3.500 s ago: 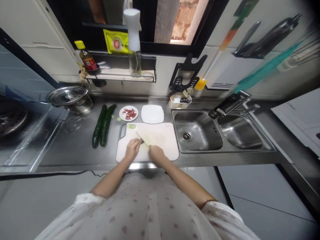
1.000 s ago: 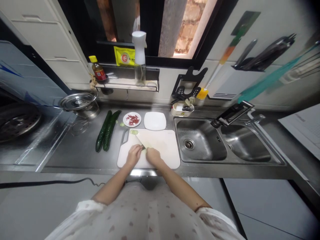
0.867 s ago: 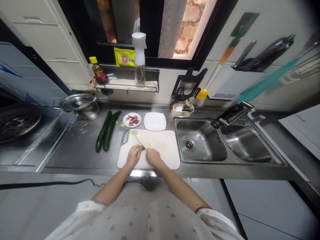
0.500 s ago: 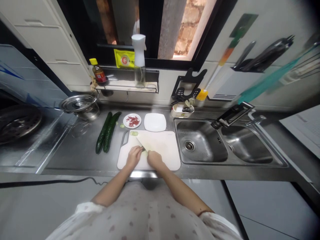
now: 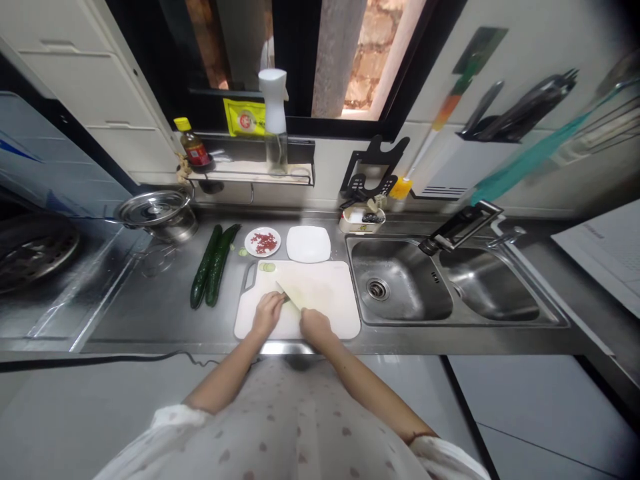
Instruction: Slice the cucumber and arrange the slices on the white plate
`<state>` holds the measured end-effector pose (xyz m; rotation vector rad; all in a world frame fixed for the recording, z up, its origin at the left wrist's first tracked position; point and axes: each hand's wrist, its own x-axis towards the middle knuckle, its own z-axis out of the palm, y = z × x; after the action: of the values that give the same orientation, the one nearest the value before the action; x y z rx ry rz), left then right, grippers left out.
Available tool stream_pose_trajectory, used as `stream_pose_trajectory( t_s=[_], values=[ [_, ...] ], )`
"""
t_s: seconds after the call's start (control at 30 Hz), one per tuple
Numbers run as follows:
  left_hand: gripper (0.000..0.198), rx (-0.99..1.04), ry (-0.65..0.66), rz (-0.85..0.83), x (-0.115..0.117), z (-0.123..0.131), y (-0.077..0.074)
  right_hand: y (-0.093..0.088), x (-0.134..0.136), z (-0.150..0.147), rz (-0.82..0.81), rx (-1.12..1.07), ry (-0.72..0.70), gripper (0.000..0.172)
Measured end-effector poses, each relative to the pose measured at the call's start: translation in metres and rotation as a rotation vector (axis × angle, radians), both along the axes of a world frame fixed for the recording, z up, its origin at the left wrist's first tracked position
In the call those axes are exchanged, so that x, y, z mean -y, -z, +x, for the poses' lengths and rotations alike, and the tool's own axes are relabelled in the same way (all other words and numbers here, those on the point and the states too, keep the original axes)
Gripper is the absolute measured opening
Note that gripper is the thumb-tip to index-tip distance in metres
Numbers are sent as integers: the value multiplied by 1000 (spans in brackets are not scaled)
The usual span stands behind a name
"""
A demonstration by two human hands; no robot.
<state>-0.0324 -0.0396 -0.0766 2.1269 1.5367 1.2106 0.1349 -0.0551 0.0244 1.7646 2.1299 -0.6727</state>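
My right hand [image 5: 316, 327] is closed round the handle of a kitchen knife [image 5: 289, 296], whose pale blade slants up and to the left over the white cutting board [image 5: 335, 293]. Beside the blade, the closed fingers of my left hand [image 5: 269, 312] pinch a small dark-skinned piece, seemingly cucumber; most of it is hidden. Several pale green cucumber slices [image 5: 267, 267] lie at the board's upper left corner. To the left of the board, two whole cucumbers [image 5: 214, 267] rest side by side on the steel counter.
Behind the board stand a plate of chopped red bits [image 5: 276, 248] and a white square dish [image 5: 309, 244]. A double sink [image 5: 400, 280] with a black faucet [image 5: 453, 230] is at the right. On the left sits a lidded steel pot [image 5: 173, 223]. A shelf [image 5: 240, 177] holds bottles.
My right hand has drawn the knife a little towards me and to the right. My left hand stays almost in place. The whole view has shifted slightly.
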Motion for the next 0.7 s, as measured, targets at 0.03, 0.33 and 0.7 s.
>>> stream_pose_trajectory(
  t_s=[0.03, 0.33, 0.7],
  values=[
    [21, -1, 0, 0, 0, 0, 0, 0, 1, 1, -1, 1, 2, 31],
    [20, 11, 6, 4, -1, 0, 0, 9, -2, 2, 61, -27, -16, 31],
    [20, 16, 3, -20, 0, 0, 2, 6, -19, -12, 75, -63, -33, 33]
  ],
)
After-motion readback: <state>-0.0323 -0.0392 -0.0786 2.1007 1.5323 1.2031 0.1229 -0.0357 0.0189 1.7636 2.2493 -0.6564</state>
